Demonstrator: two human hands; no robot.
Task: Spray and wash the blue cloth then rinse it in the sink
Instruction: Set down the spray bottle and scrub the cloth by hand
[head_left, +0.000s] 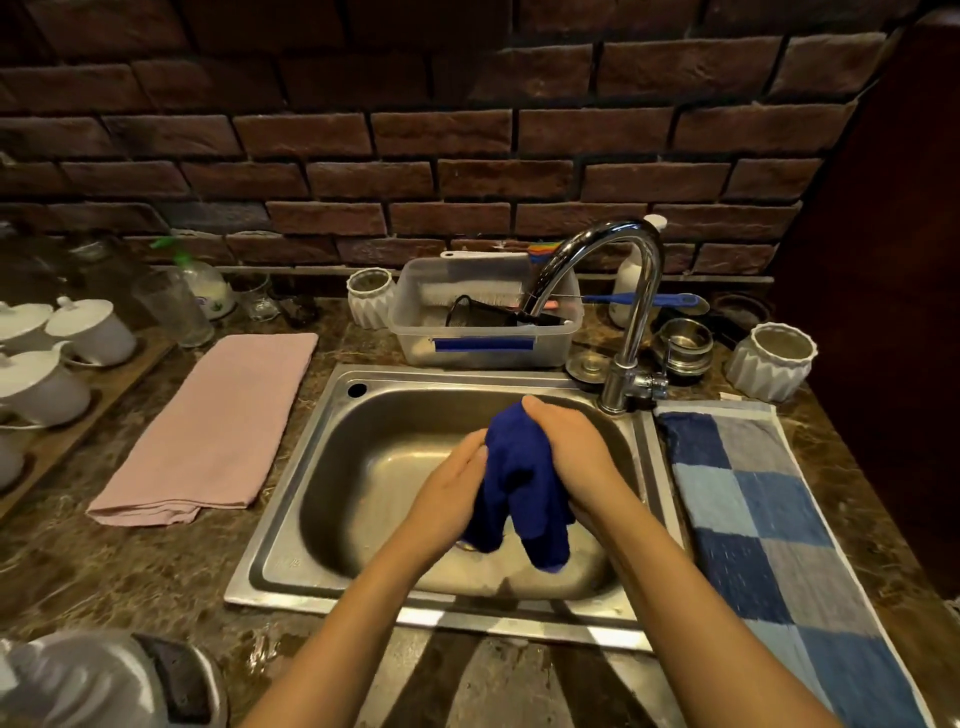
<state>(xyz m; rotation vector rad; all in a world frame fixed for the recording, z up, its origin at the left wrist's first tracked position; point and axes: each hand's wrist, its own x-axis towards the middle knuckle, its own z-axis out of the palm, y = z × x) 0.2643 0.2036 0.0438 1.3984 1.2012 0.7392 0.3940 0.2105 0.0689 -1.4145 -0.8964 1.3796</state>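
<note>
Blue cloth bunched between left hand and right hand, both gripping it.

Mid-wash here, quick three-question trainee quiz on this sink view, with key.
1. True or false: the blue cloth lies flat on the counter.
2. What holds the cloth? A) left hand only B) both hands, right hand included C) neither
3. Fill in: the pink towel lies to the ____ of the sink.

Key: 1 false, it is bunched above the basin; 2 B; 3 left.
</note>
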